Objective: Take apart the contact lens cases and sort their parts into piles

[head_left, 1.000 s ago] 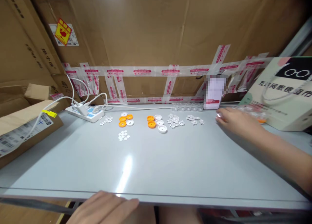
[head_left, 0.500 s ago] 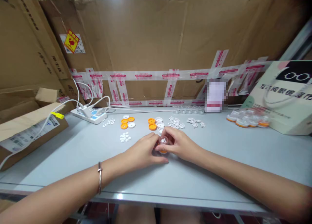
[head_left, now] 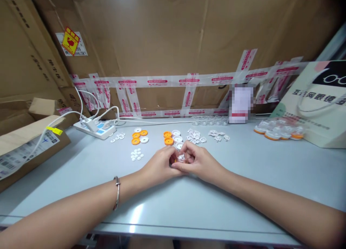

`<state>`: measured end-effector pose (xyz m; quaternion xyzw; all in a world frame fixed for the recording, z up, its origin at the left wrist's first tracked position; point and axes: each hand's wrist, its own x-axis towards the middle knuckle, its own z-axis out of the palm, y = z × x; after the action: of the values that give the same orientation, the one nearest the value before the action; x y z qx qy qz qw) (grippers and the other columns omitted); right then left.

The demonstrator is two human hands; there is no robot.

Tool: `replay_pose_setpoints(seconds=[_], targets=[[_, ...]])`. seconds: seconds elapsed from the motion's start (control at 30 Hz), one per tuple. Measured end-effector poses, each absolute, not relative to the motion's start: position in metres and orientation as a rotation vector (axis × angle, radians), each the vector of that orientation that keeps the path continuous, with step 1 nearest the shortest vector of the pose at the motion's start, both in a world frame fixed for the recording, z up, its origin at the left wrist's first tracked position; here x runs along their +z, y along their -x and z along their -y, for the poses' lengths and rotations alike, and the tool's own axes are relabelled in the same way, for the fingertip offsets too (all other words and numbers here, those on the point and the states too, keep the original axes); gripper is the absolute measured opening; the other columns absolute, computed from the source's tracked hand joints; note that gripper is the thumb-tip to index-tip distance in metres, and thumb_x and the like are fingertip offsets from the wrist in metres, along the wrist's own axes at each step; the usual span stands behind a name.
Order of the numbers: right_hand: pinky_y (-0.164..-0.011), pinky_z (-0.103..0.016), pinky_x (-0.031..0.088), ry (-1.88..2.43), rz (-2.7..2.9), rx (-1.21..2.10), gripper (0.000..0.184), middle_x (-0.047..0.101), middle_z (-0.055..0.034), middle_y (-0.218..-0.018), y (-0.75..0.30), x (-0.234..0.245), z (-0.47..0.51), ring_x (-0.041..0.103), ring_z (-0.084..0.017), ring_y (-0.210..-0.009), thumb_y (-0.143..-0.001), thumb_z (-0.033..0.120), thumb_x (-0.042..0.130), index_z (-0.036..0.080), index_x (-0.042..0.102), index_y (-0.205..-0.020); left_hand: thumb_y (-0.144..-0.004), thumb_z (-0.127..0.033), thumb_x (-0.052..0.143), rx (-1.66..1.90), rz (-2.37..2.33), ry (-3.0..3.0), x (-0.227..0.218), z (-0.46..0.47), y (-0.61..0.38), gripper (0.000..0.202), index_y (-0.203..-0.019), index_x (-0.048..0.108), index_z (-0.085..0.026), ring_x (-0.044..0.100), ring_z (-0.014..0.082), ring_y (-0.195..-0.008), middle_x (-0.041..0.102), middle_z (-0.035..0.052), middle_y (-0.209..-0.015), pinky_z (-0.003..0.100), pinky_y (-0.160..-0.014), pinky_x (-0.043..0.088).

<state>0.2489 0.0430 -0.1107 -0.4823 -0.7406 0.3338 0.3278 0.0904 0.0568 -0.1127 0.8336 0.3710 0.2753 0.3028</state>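
Between both hands, just above or on the table, sits a small clear round capsule (head_left: 181,157) with a white piece inside and a bit of orange base showing. My left hand (head_left: 161,162) is closed on its left side, thumb along the near edge. My right hand (head_left: 199,158) pinches it from the right, with curled fingers behind and thumb in front. Fingers hide much of the base. Just beyond the hands lie white rings (head_left: 177,139) and orange rings (head_left: 168,141). White lattice-like pieces (head_left: 195,136) lie behind my right hand.
Farther left are more orange rings (head_left: 136,141) and small white discs (head_left: 137,154). Finished-looking clear capsules with orange bases (head_left: 279,128) stand at right by a paper bag (head_left: 310,112). A power strip (head_left: 94,129), clear cups (head_left: 209,121) and a cardboard wall (head_left: 151,36) line the back.
My left thumb has drawn in against the near side of the capsule, and both hands now close tighter around it. The view has shifted slightly.
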Motion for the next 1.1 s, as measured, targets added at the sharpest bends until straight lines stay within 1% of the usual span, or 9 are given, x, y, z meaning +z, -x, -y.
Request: replay_pose_setpoints(seconds=[0.1, 0.17, 0.23, 0.33, 0.47, 0.6, 0.83, 0.93, 1.1], targets=[[-0.045, -0.019, 0.026, 1.214, 2.047, 0.766, 0.023, 0.034, 0.0092, -0.050, -0.251, -0.108, -0.042, 0.032, -0.007, -0.047, -0.070, 0.034, 0.060, 0.020, 0.041, -0.073, -0.064, -0.028, 0.064, 0.702, -0.968, -2.179, -0.113, -0.057, -0.089, 0.022, -0.068, 0.047, -0.015, 0.043, 0.0085, -0.059, 0.048, -0.0034, -0.065, 0.018, -0.052, 0.033], [-0.050, -0.020, 0.031, 1.144, 2.153, 0.671, 0.014, 0.042, 0.0063, -0.057, -0.253, -0.105, -0.040, 0.039, -0.008, -0.052, -0.073, 0.028, 0.056, 0.019, 0.044, -0.076, -0.066, -0.027, 0.062, 0.683, -0.947, -2.178, -0.112, -0.058, -0.088, 0.019, -0.067, 0.049, -0.014, 0.044, 0.0089, -0.059, 0.048, -0.0031, -0.065, 0.018, -0.052, 0.033], [-0.059, -0.022, 0.036, 1.052, 2.258, 0.582, 0.008, 0.053, 0.0013, -0.073, -0.255, -0.101, -0.038, 0.046, -0.011, -0.064, -0.075, 0.019, 0.050, 0.019, 0.047, -0.082, -0.068, -0.028, 0.059, 0.663, -0.921, -2.189, -0.112, -0.058, -0.087, 0.016, -0.069, 0.051, -0.014, 0.045, 0.0096, -0.061, 0.049, -0.0022, -0.065, 0.019, -0.054, 0.035], [-0.068, -0.026, 0.039, 0.974, 2.342, 0.503, 0.020, 0.057, -0.0030, -0.089, -0.257, -0.095, -0.037, 0.049, -0.014, -0.077, -0.074, 0.012, 0.046, 0.019, 0.048, -0.093, -0.070, -0.026, 0.058, 0.651, -0.878, -2.226, -0.111, -0.058, -0.087, 0.014, -0.076, 0.055, -0.013, 0.047, 0.0104, -0.064, 0.052, -0.0009, -0.069, 0.020, -0.058, 0.037], [-0.063, -0.025, 0.041, 1.004, 2.315, 0.438, 0.022, 0.055, -0.0013, -0.080, -0.261, -0.093, -0.036, 0.049, -0.013, -0.070, -0.074, 0.016, 0.049, 0.019, 0.048, -0.096, -0.070, -0.025, 0.059, 0.656, -0.885, -2.253, -0.109, -0.056, -0.088, 0.014, -0.079, 0.057, -0.014, 0.046, 0.0101, -0.065, 0.053, -0.0012, -0.071, 0.020, -0.059, 0.037], [-0.061, -0.025, 0.043, 1.041, 2.109, 0.400, 0.021, 0.053, -0.0001, -0.075, -0.271, -0.087, -0.034, 0.049, -0.012, -0.065, -0.077, 0.023, 0.050, 0.020, 0.046, -0.097, -0.067, -0.028, 0.064, 0.642, -0.953, -2.227, -0.106, -0.054, -0.087, 0.022, -0.083, 0.059, -0.015, 0.048, 0.0107, -0.067, 0.053, -0.0005, -0.075, 0.020, -0.061, 0.038], [-0.072, -0.030, 0.047, 1.170, 1.840, 0.495, 0.026, 0.059, -0.0041, -0.090, -0.277, -0.077, -0.081, 0.056, -0.016, -0.080, -0.076, 0.031, 0.053, 0.020, 0.050, -0.100, -0.067, -0.024, 0.063, 0.657, -0.920, -2.230, -0.104, -0.051, -0.085, 0.024, -0.089, 0.059, -0.015, 0.049, 0.0116, -0.073, 0.054, 0.0020, -0.082, 0.022, -0.067, 0.041], [-0.070, -0.030, 0.048, 1.219, 1.881, 0.622, 0.027, 0.062, -0.0055, -0.089, -0.274, -0.078, -0.116, 0.058, -0.015, -0.075, -0.073, 0.029, 0.054, 0.017, 0.053, -0.098, -0.068, -0.023, 0.062, 0.652, -0.914, -2.229, -0.102, -0.050, -0.085, 0.024, -0.090, 0.059, -0.014, 0.049, 0.0120, -0.074, 0.054, 0.0027, -0.083, 0.022, -0.068, 0.041], [-0.074, -0.031, 0.047, 1.293, 1.901, 0.380, 0.031, 0.062, -0.0065, -0.095, -0.293, -0.072, -0.153, 0.058, -0.014, -0.075, -0.073, 0.025, 0.055, 0.017, 0.053, -0.103, -0.071, -0.023, 0.059, 0.607, -0.900, -2.276, -0.099, -0.047, -0.083, 0.022, -0.092, 0.059, -0.017, 0.049, 0.0137, -0.077, 0.053, 0.0035, -0.085, 0.024, -0.070, 0.041]])
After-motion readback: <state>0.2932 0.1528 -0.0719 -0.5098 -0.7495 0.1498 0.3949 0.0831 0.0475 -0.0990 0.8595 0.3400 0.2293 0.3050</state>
